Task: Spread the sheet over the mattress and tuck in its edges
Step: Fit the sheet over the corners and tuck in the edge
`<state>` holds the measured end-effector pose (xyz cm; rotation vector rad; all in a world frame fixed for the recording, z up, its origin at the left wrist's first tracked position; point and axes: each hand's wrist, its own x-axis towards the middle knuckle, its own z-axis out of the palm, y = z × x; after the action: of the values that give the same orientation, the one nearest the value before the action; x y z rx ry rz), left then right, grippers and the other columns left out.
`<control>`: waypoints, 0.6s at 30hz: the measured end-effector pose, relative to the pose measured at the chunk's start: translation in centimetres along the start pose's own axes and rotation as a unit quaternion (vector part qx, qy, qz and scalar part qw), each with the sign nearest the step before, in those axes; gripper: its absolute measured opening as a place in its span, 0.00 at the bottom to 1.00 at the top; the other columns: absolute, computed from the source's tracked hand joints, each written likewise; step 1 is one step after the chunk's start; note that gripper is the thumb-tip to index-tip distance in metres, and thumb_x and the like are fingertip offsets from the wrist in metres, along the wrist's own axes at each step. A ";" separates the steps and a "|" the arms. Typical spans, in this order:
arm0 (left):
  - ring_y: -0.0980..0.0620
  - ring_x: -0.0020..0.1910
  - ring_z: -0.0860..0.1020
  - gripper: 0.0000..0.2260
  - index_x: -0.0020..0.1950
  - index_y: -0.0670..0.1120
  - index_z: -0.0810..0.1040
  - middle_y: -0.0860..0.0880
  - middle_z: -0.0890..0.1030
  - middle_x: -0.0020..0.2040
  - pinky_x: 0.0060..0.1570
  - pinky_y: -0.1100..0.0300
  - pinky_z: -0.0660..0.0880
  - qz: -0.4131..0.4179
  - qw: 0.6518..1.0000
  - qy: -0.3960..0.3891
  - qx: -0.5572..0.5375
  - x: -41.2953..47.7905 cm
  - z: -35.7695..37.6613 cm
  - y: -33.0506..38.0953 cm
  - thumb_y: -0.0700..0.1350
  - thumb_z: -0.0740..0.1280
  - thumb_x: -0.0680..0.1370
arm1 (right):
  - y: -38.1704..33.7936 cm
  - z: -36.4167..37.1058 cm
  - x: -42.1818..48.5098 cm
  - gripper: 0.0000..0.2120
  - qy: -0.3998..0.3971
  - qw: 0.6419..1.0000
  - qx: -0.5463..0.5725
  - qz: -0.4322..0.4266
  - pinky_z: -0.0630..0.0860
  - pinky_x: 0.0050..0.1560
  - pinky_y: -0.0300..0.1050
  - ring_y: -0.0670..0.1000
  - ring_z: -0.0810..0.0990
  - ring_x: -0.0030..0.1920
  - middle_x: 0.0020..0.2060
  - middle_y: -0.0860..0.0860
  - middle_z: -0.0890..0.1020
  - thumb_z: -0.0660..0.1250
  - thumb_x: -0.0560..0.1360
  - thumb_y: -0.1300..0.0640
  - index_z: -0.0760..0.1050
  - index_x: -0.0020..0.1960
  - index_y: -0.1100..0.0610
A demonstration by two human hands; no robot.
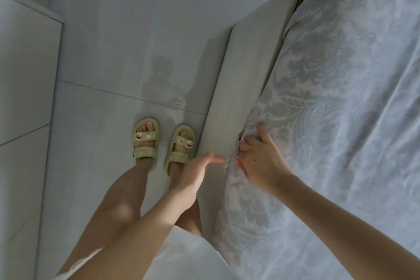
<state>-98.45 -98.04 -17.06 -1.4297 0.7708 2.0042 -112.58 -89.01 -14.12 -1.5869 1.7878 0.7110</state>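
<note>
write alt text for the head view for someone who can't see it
A person's right hand grips the bunched edge of a grey floral sheet beside the beige bed frame, while the left hand reaches toward it. Sandalled feet stand on pale tiles.

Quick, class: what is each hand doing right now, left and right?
Left hand: open, fingers stretched toward the sheet edge, holding nothing.
Right hand: fingers curled, gripping the bunched sheet edge.
</note>
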 end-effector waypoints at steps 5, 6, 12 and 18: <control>0.53 0.53 0.71 0.17 0.47 0.52 0.81 0.48 0.75 0.55 0.66 0.55 0.65 0.015 1.000 -0.001 -0.003 0.4 0.5 -2.3 0.52 0.53 0.83 | -0.8 -0.9 1.3 0.15 -0.086 0.988 -0.111 -0.070 0.64 0.62 0.54 0.54 0.76 0.51 0.43 0.49 0.78 0.56 0.78 0.50 0.81 0.48 0.54; 0.53 0.53 0.72 0.18 0.47 0.53 0.81 0.49 0.76 0.54 0.63 0.55 0.66 0.018 1.000 -0.004 -0.019 0.3 0.8 -2.8 0.52 0.52 0.83 | -0.9 -0.9 1.4 0.17 -0.094 0.985 -0.116 -0.081 0.63 0.61 0.53 0.55 0.75 0.52 0.46 0.49 0.78 0.53 0.80 0.51 0.79 0.52 0.54; 0.53 0.57 0.76 0.21 0.53 0.55 0.80 0.51 0.81 0.56 0.58 0.55 0.70 0.057 0.992 -0.023 -0.109 -0.4 3.5 -4.7 0.57 0.49 0.82 | -1.5 -0.6 2.0 0.17 -0.130 0.983 -0.113 -0.063 0.62 0.61 0.48 0.50 0.77 0.49 0.44 0.47 0.81 0.50 0.81 0.49 0.73 0.40 0.51; 0.55 0.64 0.74 0.25 0.64 0.53 0.76 0.56 0.76 0.65 0.65 0.56 0.67 0.055 0.980 -0.180 -0.062 0.0 6.1 -5.8 0.62 0.46 0.80 | -0.5 -1.8 -4.2 0.19 -0.079 0.986 -0.117 -0.084 0.59 0.63 0.50 0.51 0.70 0.33 0.33 0.46 0.78 0.50 0.81 0.51 0.67 0.34 0.52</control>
<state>-98.14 -89.65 -16.21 -1.0579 0.5852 2.3443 -111.94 -87.72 -9.69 -1.7560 1.4804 0.9642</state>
